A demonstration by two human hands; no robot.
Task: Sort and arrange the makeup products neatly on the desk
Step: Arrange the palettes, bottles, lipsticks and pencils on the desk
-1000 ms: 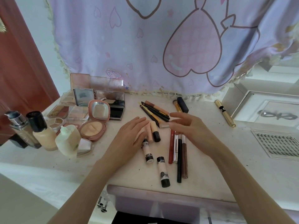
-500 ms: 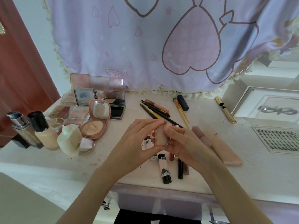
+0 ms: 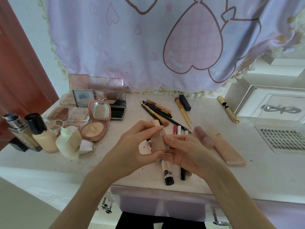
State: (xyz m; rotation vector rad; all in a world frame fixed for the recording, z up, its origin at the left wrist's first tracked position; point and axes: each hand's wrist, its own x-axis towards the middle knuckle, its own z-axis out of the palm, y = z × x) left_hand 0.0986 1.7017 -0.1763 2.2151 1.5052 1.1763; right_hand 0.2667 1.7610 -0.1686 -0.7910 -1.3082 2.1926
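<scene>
Lifted off bench [image 3: 206,177] since a second ago: pale concealer tube [image 3: 159,139], now pinched between left hand [image 3: 137,146] and right hand [image 3: 186,152] fingertips, above stick row, palettes at 10 o'clock; likely checking before grouping.

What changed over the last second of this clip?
Both hands came together: the left hand and right hand picked a pale pink tube up off the desk and now hold it. The compacts, bottles and pencils stayed put.
</scene>
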